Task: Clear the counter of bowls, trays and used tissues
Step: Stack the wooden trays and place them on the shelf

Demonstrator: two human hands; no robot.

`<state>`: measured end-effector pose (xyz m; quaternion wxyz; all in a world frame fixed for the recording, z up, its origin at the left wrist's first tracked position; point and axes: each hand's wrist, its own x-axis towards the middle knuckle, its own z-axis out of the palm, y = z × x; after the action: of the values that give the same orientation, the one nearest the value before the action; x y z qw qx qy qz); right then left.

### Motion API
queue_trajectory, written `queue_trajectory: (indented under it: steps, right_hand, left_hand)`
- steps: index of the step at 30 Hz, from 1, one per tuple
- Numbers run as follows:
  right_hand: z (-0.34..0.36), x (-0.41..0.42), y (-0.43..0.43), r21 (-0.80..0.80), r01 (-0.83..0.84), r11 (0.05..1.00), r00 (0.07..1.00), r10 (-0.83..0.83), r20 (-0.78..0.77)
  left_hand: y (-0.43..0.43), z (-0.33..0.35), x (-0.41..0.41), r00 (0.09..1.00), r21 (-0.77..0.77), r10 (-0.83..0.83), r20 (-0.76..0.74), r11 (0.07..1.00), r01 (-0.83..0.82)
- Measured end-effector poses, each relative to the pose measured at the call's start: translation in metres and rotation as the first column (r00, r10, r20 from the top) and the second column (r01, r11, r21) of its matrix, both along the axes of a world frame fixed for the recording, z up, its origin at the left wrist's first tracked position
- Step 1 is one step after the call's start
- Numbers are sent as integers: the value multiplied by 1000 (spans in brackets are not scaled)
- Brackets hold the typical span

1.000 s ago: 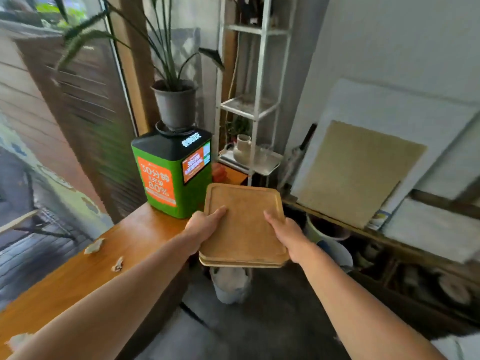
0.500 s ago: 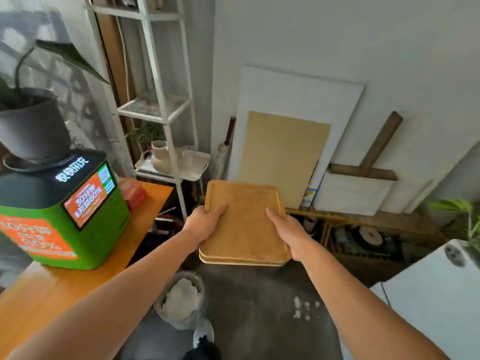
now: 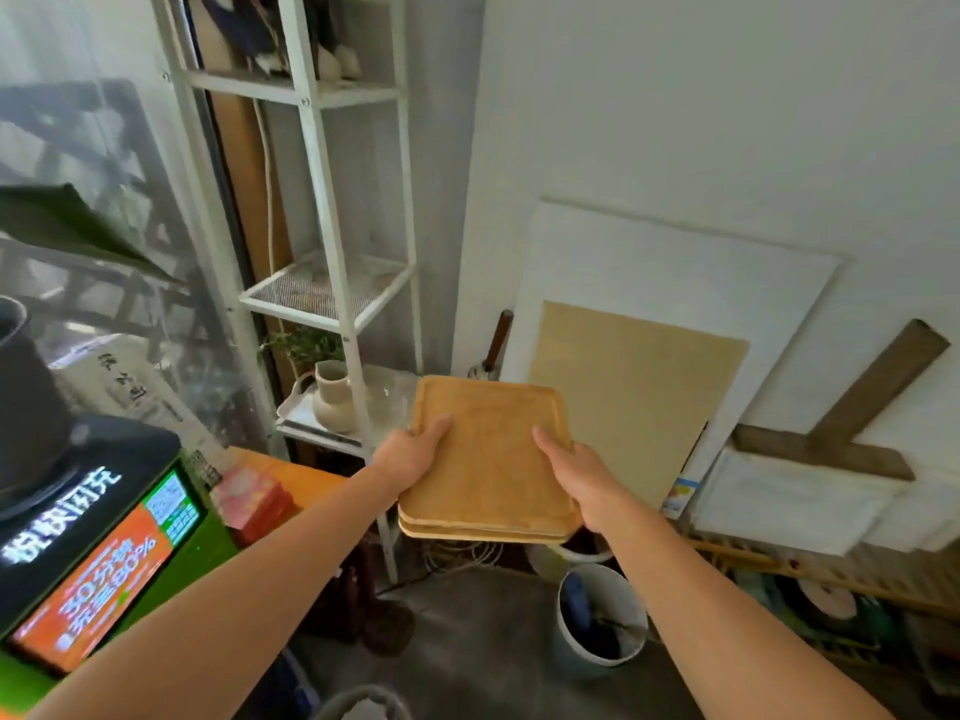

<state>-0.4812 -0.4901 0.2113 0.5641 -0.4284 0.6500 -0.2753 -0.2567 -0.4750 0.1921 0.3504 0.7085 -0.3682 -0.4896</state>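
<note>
Trays (image 3: pixel 488 459) are sitting stacked in your two hands, out in front of you above the floor, just in front of the shelf (image 3: pixel 332 283) and clear of the counter (image 3: pixel 306 478). They are light wood, rectangular with rounded corners and a shallow raised rim; the near edge is showing at least two layers, and an exact count is not readable. The top face is lying nearly level, tilting slightly toward you.

Your left hand (image 3: pixel 413 454) is gripping the left edge, with the thumb pressing on the top face and the fingers curling underneath. Your right hand (image 3: pixel 582 475) is gripping the right edge the same way, thumb on top. Both forearms are reaching forward, almost straight, converging on the stack.

Your fingers below the trays are hiding from the camera, so their exact placement is not showing. The green box (image 3: pixel 104 558) at lower left is being cut off by the frame edge, as is the dark pot (image 3: pixel 26 402) standing on it. A white bucket (image 3: pixel 597 621) is standing on the floor below your right hand; its dark contents are hard to make out. Behind the trays, a tan board (image 3: pixel 634 402) is leaning against a white panel (image 3: pixel 675 272) at the wall.
</note>
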Motion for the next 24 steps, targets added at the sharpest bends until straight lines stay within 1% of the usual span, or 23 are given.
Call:
queue_trajectory:
  steps: [3,6,9,11,16,19,20,22,24]
  right_hand:
    - [-10,12,-43,39,-18,999,1000,17,25]
    - [-13,24,-93,45,-86,995,996,85,21]
    - [-12,38,-151,11,-144,990,989,143,37]
    - [-13,49,-194,-28,-178,984,984,178,7]
    - [-11,89,-308,-115,-315,942,949,314,-30]
    - [5,119,-378,-115,-436,893,900,430,-74]
    - [12,134,-406,-105,-488,866,872,481,-87]
    - [22,156,-442,-117,-544,831,839,537,-85]
    - [29,184,-475,-108,-613,783,790,608,-74]
  left_hand:
    - [-35,-3,12,999,19,33,6,999,-33]
    - [-74,-10,25,995,23,91,29,995,-92]
    - [-118,-11,36,990,2,135,44,991,-135]
    - [-147,-8,43,983,-5,167,77,986,-167]
    - [-228,0,70,943,-90,326,65,943,-320]
    - [-270,15,87,899,-58,433,68,901,-430]
    - [-287,20,95,869,-59,488,76,873,-485]
    - [-308,28,105,827,-59,561,39,827,-559]
    - [-329,33,117,763,-39,646,17,763,-645]
